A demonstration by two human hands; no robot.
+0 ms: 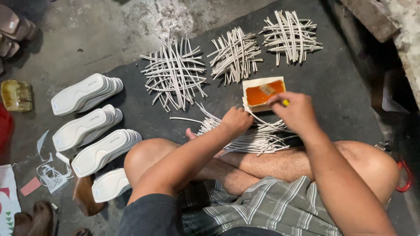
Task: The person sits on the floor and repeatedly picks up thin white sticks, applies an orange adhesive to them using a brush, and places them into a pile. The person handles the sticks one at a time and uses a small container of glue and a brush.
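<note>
White strips [258, 137] lie in a loose bundle on the dark mat [345, 87], right in front of my crossed legs. My left hand [236, 121] is curled shut on the near end of that bundle, pressing it down. My right hand [297, 111] has its fingers pinched together on a brush [273, 94] with a yellow handle, whose bristles sit in the tray [262, 94], a small pale container of orange glue just beyond the bundle.

Farther out on the mat I see three criss-crossed piles [175, 74] of the same white strips, set side by side and well apart from my hands. To my left, on the bare concrete floor [109, 26], four stacks of white soles [85, 94] stand in a row, fanned like cards. Brown shoes [37, 216] sit at the lower left corner.
</note>
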